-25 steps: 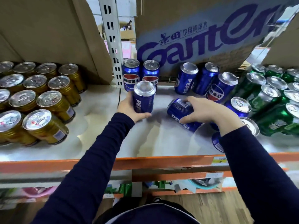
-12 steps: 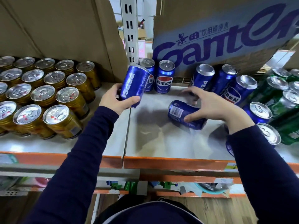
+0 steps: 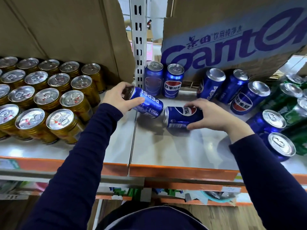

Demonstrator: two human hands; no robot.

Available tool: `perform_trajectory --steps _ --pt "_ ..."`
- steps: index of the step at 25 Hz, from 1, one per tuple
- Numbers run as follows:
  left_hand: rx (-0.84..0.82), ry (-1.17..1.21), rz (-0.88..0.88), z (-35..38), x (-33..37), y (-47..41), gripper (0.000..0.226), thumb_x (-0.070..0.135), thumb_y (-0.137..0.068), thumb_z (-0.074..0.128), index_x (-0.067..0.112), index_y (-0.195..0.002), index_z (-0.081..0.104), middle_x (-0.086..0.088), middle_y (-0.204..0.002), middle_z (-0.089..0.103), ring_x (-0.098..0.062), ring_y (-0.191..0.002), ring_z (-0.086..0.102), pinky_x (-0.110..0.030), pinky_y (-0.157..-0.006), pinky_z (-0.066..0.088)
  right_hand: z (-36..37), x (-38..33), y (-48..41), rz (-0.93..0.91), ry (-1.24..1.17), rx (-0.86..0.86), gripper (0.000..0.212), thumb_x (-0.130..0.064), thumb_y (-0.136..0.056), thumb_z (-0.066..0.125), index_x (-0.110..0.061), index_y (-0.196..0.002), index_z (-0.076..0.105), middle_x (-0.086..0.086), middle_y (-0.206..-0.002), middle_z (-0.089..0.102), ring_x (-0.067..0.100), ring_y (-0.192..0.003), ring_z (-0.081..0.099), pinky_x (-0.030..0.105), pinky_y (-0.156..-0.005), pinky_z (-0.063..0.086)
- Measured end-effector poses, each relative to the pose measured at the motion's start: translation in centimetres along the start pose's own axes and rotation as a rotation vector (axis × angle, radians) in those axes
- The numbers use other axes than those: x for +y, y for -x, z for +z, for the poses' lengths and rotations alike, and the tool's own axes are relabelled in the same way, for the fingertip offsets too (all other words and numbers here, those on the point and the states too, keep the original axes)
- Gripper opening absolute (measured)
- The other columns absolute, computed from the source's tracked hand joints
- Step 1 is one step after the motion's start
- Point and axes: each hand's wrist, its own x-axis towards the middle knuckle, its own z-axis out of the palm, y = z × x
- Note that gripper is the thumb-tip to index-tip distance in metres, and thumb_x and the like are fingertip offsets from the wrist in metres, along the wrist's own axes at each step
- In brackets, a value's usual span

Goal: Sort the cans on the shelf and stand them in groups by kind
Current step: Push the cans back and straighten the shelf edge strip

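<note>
Gripping a blue Pepsi can (image 3: 146, 103) in the left hand (image 3: 119, 98), just left of frame centre, thumb along the near side and fingers curling round the lid end; tipping close to horizontal, lid toward the upper left, base pointing right. Clasping a second blue Pepsi can (image 3: 181, 116) in the right hand (image 3: 214, 113) at frame centre, fingers wrapping over the top and thumb underneath; lying on its side low over the grey shelf (image 3: 166, 146), lid end facing left. Base of the first and lid of the second sitting very near each other, contact not clear. Standing upright behind them, against the white slotted post (image 3: 138, 47), a pair of blue cans (image 3: 173, 80) side by side. Clustering to the right of centre, further blue cans (image 3: 249, 100), with two more (image 3: 280, 145) standing near the front edge at the lower right. Filling the left of the frame in tidy rows, upright gold cans (image 3: 47, 97). Crowding the right edge, green cans (image 3: 282, 100). Looming across the top, a plain cardboard box (image 3: 66, 30) at the upper left and a printed Ganten carton (image 3: 232, 47) at the upper right. Running along the shelf front, an orange rail (image 3: 182, 173).
</note>
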Motion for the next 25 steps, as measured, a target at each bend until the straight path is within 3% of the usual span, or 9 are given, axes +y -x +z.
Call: perform_trajectory --steps 3,5,7,9,13,16,18,21,25 --pt "-0.078 0.064 -0.021 -0.3 0.2 -0.4 0.055 0.035 -0.069 0.079 0.019 -0.116 0.054 -0.003 -0.109 0.062 -0.018 -0.095 0.059 -0.035 -0.077 0.054 0.2 0.8 0.0 0.054 -0.084 -0.034 0.068 -0.033 -0.068 0.084 -0.035 -0.127 0.049 -0.016 -0.118 0.054 0.006 -0.109 0.053 0.01 -0.076 0.04" --pt "-0.116 0.053 0.048 -0.6 0.5 -0.3 0.055 0.032 -0.068 0.078 0.022 -0.117 0.054 0.0 -0.112 0.061 -0.016 -0.098 0.059 -0.032 -0.081 0.052 -0.1 0.5 0.2 0.019 -0.19 0.005 0.064 -0.024 -0.067 0.086 -0.039 -0.119 0.052 -0.019 -0.117 0.055 0.006 -0.11 0.055 0.011 -0.077 0.046" --pt "-0.162 0.068 0.132 -1.2 1.5 -0.5 0.058 0.03 -0.06 0.073 0.027 -0.116 0.056 0.004 -0.113 0.061 -0.012 -0.1 0.058 -0.026 -0.082 0.05 -0.9 -0.6 0.2 -0.054 -0.317 0.093 0.066 -0.015 -0.066 0.086 -0.038 -0.119 0.054 -0.012 -0.122 0.056 0.008 -0.113 0.056 0.022 -0.088 0.052" --pt "-0.261 0.012 0.174 -1.8 2.7 -1.3 0.065 0.025 -0.056 0.068 0.034 -0.119 0.055 0.007 -0.119 0.056 -0.009 -0.106 0.053 -0.023 -0.086 0.045 -2.1 -1.8 -0.3 -0.144 -0.268 0.144 0.073 -0.012 -0.064 0.087 -0.034 -0.124 0.053 -0.008 -0.126 0.053 0.007 -0.116 0.054 0.025 -0.095 0.049" --pt "-0.49 -0.178 0.207 -2.4 3.5 -2.9 0.072 0.032 -0.06 0.066 0.031 -0.13 0.049 -0.003 -0.129 0.044 -0.016 -0.115 0.043 -0.028 -0.095 0.037 -2.7 -3.6 -1.6 -0.205 -0.038 0.073 0.075 -0.009 -0.067 0.083 -0.028 -0.132 0.049 -0.009 -0.129 0.047 0.004 -0.119 0.045 0.008 -0.095 0.037" --pt "-0.255 -0.315 0.128 -1.8 3.1 -2.8 0.073 0.058 -0.064 0.075 0.03 -0.127 0.05 -0.003 -0.116 0.042 -0.016 -0.103 0.041 -0.026 -0.086 0.037 -2.2 -4.2 -1.9 -0.14 -0.007 0.127 0.068 -0.038 -0.071 0.081 -0.034 -0.131 0.047 -0.006 -0.125 0.046 0.008 -0.117 0.044 0.016 -0.095 0.039" --pt "-0.163 -0.299 0.152 -1.9 3.3 -3.0 0.068 0.043 -0.063 0.083 0.021 -0.12 0.054 0.001 -0.109 0.051 -0.015 -0.1 0.05 -0.025 -0.085 0.042 -1.9 -4.1 -2.2 -0.013 0.06 0.194 0.079 -0.055 -0.066 0.078 -0.029 -0.132 0.043 -0.003 -0.121 0.044 0.012 -0.111 0.044 0.026 -0.091 0.039" --pt "-0.313 -0.036 0.196 -2.6 3.9 -2.9 0.061 0.015 -0.058 0.076 0.018 -0.116 0.055 0.001 -0.112 0.059 -0.012 -0.102 0.057 -0.028 -0.091 0.049 -1.5 -3.9 -2.5 0.12 0.092 0.269 0.086 -0.062 -0.059 0.08 -0.019 -0.124 0.043 -0.002 -0.112 0.044 0.015 -0.099 0.044 0.028 -0.078 0.036" --pt "-0.161 -0.295 0.14 -1.4 3.3 -2.8 0.076 0.052 -0.059 0.08 0.018 -0.121 0.053 -0.001 -0.111 0.046 -0.012 -0.098 0.044 -0.023 -0.085 0.038 -1.4 -3.7 -2.3 0.106 0.055 0.302 0.077 -0.061 -0.057 0.081 -0.021 -0.113 0.046 -0.004 -0.108 0.049 0.015 -0.094 0.048 0.027 -0.072 0.036"
